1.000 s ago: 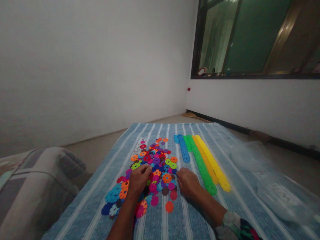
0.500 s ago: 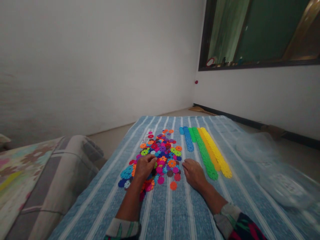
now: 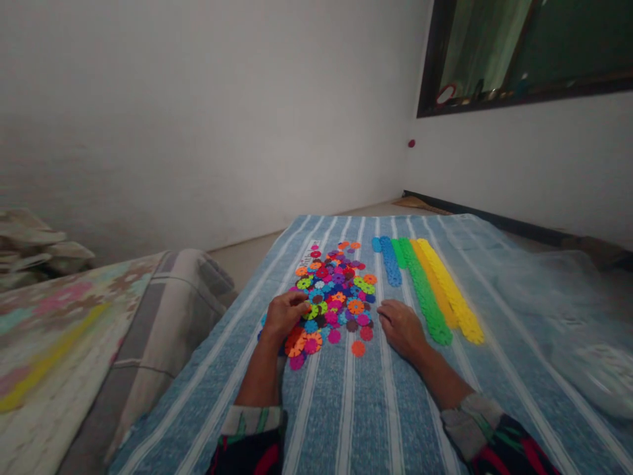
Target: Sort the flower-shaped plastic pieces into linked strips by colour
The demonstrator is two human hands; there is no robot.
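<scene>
On the striped cloth (image 3: 332,412), left hand (image 3: 285,315) and right hand (image 3: 402,325) flank colourful discs (image 3: 337,297), both curled, grip unclear

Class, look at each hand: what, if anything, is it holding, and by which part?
The left hand is at the pile of discs; whether it grips one cannot be told. No held thing shows in the right hand.

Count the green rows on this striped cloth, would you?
2: a short green row toward the far end, right of the long blue row, and a long green row on its right, left of the orange row.
</scene>
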